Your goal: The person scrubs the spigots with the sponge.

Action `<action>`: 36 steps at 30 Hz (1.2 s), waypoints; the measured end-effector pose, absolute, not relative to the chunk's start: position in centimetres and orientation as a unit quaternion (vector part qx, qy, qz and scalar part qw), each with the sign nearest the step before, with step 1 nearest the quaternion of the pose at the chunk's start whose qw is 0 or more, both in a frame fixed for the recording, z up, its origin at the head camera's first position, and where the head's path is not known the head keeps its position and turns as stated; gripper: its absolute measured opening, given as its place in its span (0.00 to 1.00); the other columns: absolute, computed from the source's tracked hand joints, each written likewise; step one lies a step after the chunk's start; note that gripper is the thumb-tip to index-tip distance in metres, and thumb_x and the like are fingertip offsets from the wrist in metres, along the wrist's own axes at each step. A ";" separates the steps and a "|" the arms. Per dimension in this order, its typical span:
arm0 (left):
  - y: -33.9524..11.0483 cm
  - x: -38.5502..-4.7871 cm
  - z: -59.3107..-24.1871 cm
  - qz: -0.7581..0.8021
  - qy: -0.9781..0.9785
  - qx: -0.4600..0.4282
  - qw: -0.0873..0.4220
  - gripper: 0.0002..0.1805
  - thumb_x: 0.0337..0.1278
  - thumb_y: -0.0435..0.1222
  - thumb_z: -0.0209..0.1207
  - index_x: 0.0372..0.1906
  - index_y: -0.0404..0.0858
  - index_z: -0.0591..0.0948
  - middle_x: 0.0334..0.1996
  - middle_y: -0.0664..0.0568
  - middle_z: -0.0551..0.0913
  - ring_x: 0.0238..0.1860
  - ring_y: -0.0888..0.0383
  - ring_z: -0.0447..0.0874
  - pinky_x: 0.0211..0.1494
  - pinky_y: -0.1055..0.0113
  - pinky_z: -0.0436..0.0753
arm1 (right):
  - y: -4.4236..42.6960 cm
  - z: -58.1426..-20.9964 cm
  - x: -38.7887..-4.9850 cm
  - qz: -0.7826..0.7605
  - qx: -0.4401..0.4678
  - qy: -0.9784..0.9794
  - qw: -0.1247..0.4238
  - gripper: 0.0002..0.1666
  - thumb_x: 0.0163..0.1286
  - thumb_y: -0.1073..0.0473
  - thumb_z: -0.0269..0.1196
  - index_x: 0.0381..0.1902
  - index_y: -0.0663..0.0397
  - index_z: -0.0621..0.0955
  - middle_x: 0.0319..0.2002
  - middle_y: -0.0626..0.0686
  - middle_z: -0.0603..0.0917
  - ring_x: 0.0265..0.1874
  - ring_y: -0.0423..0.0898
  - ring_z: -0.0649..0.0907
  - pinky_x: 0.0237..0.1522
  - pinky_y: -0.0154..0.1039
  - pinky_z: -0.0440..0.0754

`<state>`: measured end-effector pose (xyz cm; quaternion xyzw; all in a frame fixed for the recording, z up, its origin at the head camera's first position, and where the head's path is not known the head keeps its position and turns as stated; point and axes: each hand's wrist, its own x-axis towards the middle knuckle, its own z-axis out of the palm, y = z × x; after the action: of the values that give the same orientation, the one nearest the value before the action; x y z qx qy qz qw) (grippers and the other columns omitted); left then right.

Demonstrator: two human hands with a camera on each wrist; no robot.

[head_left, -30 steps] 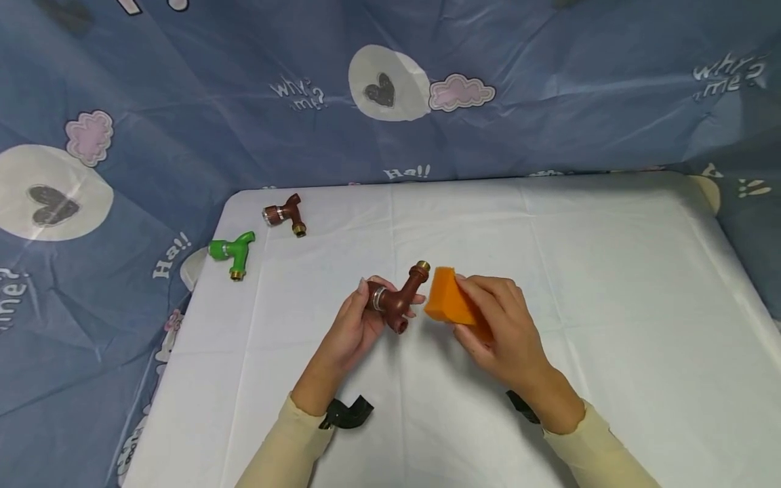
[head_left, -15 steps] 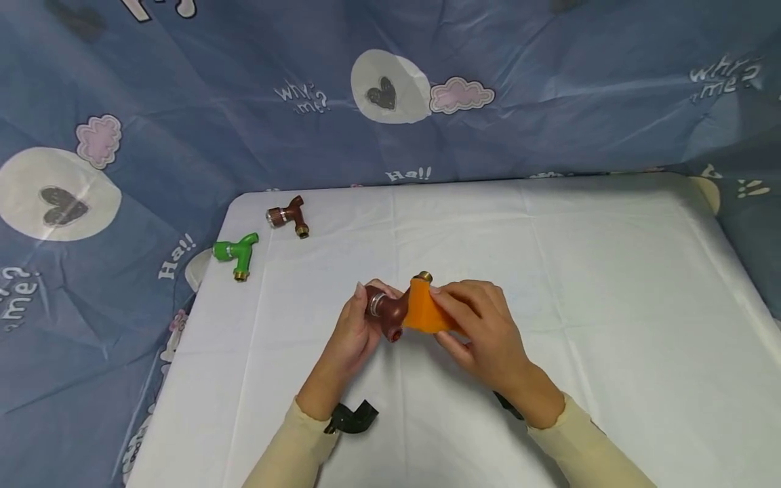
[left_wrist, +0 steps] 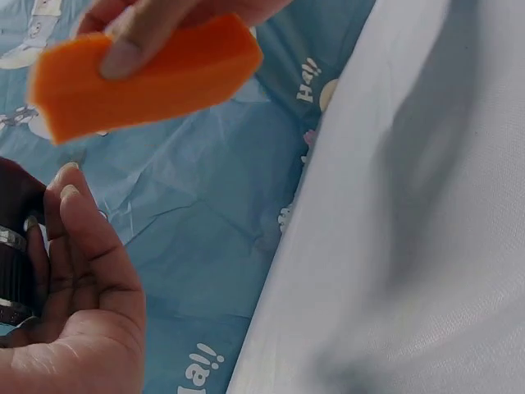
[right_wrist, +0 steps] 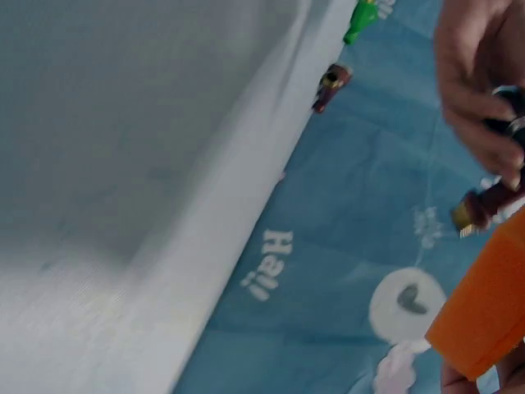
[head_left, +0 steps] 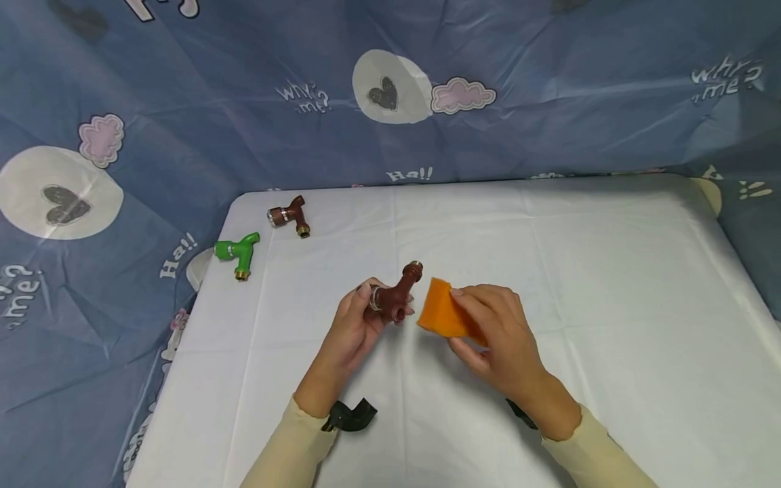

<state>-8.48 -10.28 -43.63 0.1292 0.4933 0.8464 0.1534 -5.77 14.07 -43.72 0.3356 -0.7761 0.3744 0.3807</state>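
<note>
One brown tap (head_left: 396,298), centre of frame, is gripped in the left hand (head_left: 354,325); one orange sponge (head_left: 444,315), just right of it, is pinched in the right hand (head_left: 506,339), drawn clear of the stem (head_left: 408,276) it covered half a second ago, contact judged broken

With 12 o'clock at the far edge, a creased white cloth (head_left: 610,305) covers the table. Toward its 10 o'clock corner lie 2 taps, apart: a brown tap (head_left: 289,215) with a brass-coloured end, and at its 8 o'clock a green tap (head_left: 238,256), brass-coloured end toward 6 o'clock. Blue printed fabric (head_left: 549,115) borders the table at 12 and 9 o'clock. At 12 o'clock it bears 1 white patch (head_left: 360,78) with a grey heart (head_left: 383,95), a pink cloud (head_left: 464,95) at the patch's 3 o'clock, and "Ha!!" lettering (head_left: 410,175) below.
</note>
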 end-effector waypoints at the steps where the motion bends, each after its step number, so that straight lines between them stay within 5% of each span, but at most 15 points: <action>1: -10.3 -8.5 -43.6 0.845 0.496 0.126 0.154 0.25 0.78 0.58 0.52 0.45 0.40 0.81 0.42 0.48 0.90 0.41 0.56 0.89 0.44 0.68 0.84 | 13.8 -43.5 -5.6 0.374 0.345 -0.770 0.386 0.24 0.80 0.50 0.60 0.56 0.67 0.81 0.50 0.62 0.83 0.47 0.61 0.80 0.49 0.51 0.73; 10: -10.2 -8.1 -44.2 0.830 0.533 0.073 0.148 0.23 0.76 0.62 0.52 0.41 0.49 0.86 0.43 0.58 0.86 0.39 0.64 0.81 0.40 0.73 0.81 | 12.3 -43.2 -5.4 0.333 0.369 -0.778 0.384 0.18 0.81 0.52 0.60 0.60 0.53 0.84 0.52 0.59 0.84 0.48 0.61 0.81 0.47 0.56 0.72; 22: -11.7 -8.2 -44.4 0.824 0.512 0.151 0.191 0.23 0.73 0.63 0.55 0.42 0.49 0.83 0.36 0.53 0.91 0.37 0.61 0.88 0.27 0.73 0.66 | 15.9 -44.4 -7.2 0.387 0.287 -0.812 0.329 0.24 0.78 0.52 0.60 0.63 0.60 0.82 0.55 0.63 0.82 0.51 0.65 0.78 0.53 0.53 0.70; 28: -11.6 -8.5 -44.7 0.843 0.466 0.176 0.204 0.21 0.74 0.57 0.59 0.46 0.42 0.82 0.41 0.46 0.90 0.42 0.55 0.91 0.34 0.71 0.79 | 16.0 -43.6 -6.8 0.442 0.304 -0.793 0.290 0.29 0.79 0.48 0.61 0.64 0.66 0.80 0.57 0.63 0.82 0.53 0.60 0.79 0.62 0.33 0.73; 36: -11.5 -8.4 -44.9 0.841 0.492 0.138 0.179 0.22 0.74 0.58 0.59 0.44 0.42 0.83 0.39 0.49 0.89 0.34 0.59 0.90 0.34 0.72 0.82 | 13.3 -43.4 -5.2 0.464 0.361 -0.753 0.295 0.29 0.79 0.48 0.62 0.61 0.69 0.80 0.56 0.63 0.82 0.53 0.60 0.79 0.66 0.37 0.73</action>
<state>-8.35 -11.50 -44.88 0.1379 0.4917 0.8410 0.1785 -5.22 13.29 -43.42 0.3607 -0.7535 0.4639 0.2948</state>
